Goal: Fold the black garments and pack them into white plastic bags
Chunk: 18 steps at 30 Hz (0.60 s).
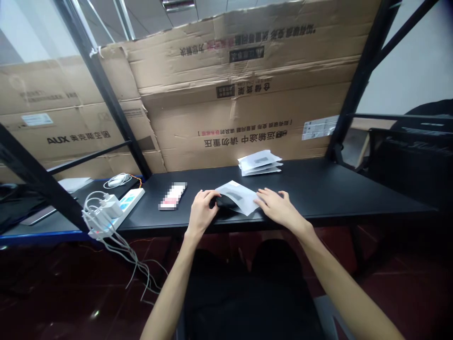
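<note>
The person's left hand point(202, 212) is curled over a dark, flat object point(222, 202) on the black table point(329, 189), its fingers point(208, 194) closed down on top, seemingly at the mouth of a translucent sleeve point(238, 196). How much of the object lies inside cannot be told. The right hand point(278, 208) lies flat and spread on the sleeve's right side, pinning it rather than gripping it. Both items sit near the table's front edge, between a pixelated white box point(172, 196) and a loose stack of similar sleeves point(259, 164). The thin sleeve looks slippery on the smooth tabletop, so uneven pressure could let it skid or crease, and forcing the object's corners against the mouth could snag or tear the film. A hard shove toward the person could send the object over the edge. The stack is light and unsecured, so a wide sweep of the right arm could scatter it. At the far left, a white power strip point(120, 212) overhangs the table with cables point(120, 255) trailing down, which could catch an elbow.
</note>
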Motion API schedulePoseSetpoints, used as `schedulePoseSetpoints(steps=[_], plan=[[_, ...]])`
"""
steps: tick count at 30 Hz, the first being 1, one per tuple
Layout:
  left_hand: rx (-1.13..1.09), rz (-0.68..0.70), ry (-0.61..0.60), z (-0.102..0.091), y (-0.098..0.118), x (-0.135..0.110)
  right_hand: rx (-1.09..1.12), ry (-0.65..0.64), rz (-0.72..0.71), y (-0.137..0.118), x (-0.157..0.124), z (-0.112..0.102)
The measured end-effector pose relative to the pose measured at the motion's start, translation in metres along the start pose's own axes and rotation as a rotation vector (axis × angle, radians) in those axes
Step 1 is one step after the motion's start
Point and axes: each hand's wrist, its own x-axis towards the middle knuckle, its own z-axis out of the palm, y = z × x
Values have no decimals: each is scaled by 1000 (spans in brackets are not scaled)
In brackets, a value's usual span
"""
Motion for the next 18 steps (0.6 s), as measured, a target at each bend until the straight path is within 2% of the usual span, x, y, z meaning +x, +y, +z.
schedulePoseSetpoints(steps=[3, 5, 7, 11, 14, 18], plan=[[24, -38, -5, -1, 3, -1, 110, -48, -140, -10, 4, 7], [41, -47, -4, -1, 5, -2, 191, -121, -160, -16, 5, 12], [52, -27, 3, -2, 6, -2, 209, -141, -116, -21, 6, 16], [68, 34, 20, -3, 7, 0, 106, -64, -48, -21, 6, 18], [87, 40, 38, -3, 8, 0, -5, -20, -20, -12, 4, 13], [118, -2, 58, -2, 7, 0, -135, -42, 88, 5, -1, 0]])
